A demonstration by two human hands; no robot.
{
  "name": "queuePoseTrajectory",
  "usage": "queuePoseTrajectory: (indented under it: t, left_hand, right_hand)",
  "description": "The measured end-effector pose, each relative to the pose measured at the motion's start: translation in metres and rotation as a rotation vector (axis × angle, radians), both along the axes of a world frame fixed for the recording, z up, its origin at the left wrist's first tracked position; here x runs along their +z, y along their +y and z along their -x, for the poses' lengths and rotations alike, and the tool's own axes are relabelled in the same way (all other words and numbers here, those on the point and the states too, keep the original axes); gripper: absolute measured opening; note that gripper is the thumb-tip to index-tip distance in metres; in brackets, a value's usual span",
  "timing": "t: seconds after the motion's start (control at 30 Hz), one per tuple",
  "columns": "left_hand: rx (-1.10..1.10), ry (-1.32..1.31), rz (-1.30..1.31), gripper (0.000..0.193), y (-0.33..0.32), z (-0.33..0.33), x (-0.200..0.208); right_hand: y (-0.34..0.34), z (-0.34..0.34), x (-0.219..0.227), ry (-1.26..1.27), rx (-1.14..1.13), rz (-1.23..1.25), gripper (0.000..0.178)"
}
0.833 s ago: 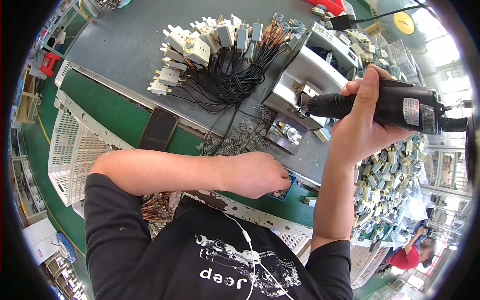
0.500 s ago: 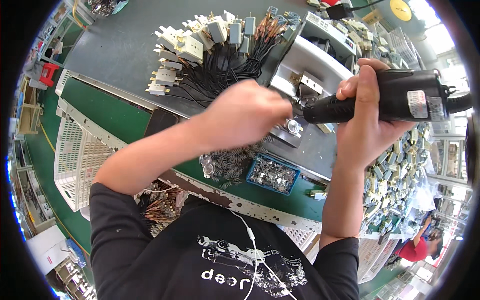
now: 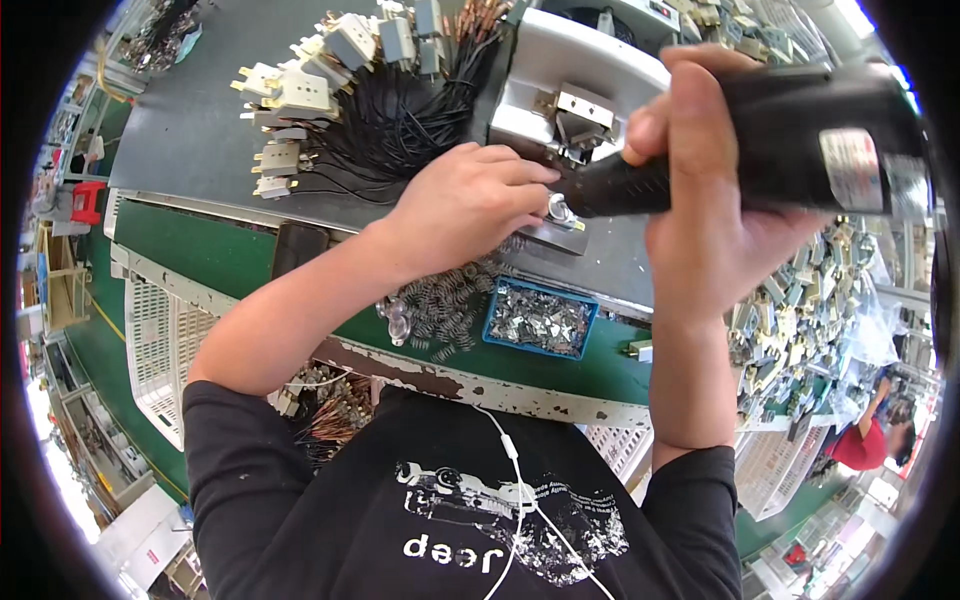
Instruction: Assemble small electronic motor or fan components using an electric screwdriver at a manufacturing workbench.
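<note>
My right hand (image 3: 700,190) is wrapped around a black electric screwdriver (image 3: 780,135), its nose pointing left. The tip reaches a small metal fixture (image 3: 558,238) at the bench edge, where a round, shiny metal piece (image 3: 560,208) sits. From the left, my left hand (image 3: 465,200) comes up to the same spot, fingers curled and pinched; whatever they hold is hidden. Just behind the tip stands a silver machine (image 3: 530,80) with a pale plug-like block (image 3: 585,107) in its front. Black cables (image 3: 400,140) with pale and grey plugs (image 3: 300,92) lie beyond my left hand.
A blue tray (image 3: 540,350) of small metal parts sits nearer me, beside a heap of springs (image 3: 440,310). Many plug housings (image 3: 790,340) are piled at the right. A dark flat object (image 3: 298,250) lies left of my forearm. White plastic crates (image 3: 160,350) stand below the bench.
The whole view has shifted, with the bench things now farther left and up. My left hand, blurred before, is now sharp beside the fixture. The screwdriver stays in my right hand.
</note>
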State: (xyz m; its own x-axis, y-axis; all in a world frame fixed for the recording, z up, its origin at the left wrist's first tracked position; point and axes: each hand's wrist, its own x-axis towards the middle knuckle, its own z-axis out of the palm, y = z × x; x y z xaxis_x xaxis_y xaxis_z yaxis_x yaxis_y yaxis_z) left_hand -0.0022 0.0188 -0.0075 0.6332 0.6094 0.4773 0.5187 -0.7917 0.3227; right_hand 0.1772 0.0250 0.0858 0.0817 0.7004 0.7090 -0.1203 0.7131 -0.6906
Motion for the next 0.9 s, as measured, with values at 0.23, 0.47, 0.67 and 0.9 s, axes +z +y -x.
queuePoseTrajectory:
  t: [0.23, 0.47, 0.67, 0.9]
  left_hand:
    - [0.019, -0.093, 0.171, 0.011, -0.003, 0.005, -0.009]
    - [-0.015, -0.093, 0.138, 0.011, -0.001, 0.004, -0.009]
    - [-0.024, -0.108, 0.107, 0.013, -0.002, 0.003, -0.007]
    - [0.106, -0.066, 0.318, 0.017, -0.004, 0.001, 0.003]
  right_hand:
    - [0.002, 0.01, -0.007, -0.059, -0.024, -0.029, 0.011]
    - [-0.002, 0.017, -0.009, 0.048, -0.014, 0.072, 0.015]
    - [0.009, 0.022, -0.015, -0.076, -0.031, 0.092, 0.017]
    - [0.014, 0.021, 0.007, -0.108, 0.113, 0.409, 0.026]
